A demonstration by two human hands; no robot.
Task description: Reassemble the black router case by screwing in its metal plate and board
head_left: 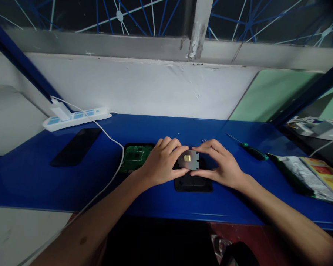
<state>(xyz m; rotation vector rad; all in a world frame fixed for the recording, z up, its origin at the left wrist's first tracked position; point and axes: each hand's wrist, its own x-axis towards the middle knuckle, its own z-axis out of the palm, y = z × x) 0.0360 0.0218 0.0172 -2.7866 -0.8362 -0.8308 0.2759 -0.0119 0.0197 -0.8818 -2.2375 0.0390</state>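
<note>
The 2 forearms (90,216) are nearest, reaching far across the blue table (155,203). Left hand (164,160) and right hand (222,162) both grip a metal plate (193,163), each with finger on its far edge and thumb on its near edge. To hold it well, I'd keep both grips light and level, with skin off the 1 yellowish pad (187,158). The plate lies between the hands, over the black casing (193,185); whether they touch, I cannot tell. A green circuit board (135,156) sits left.

Smooth metal plate (194,162), matt plastic cover (193,184), glossy painted-looking tabletop (155,127).
</note>
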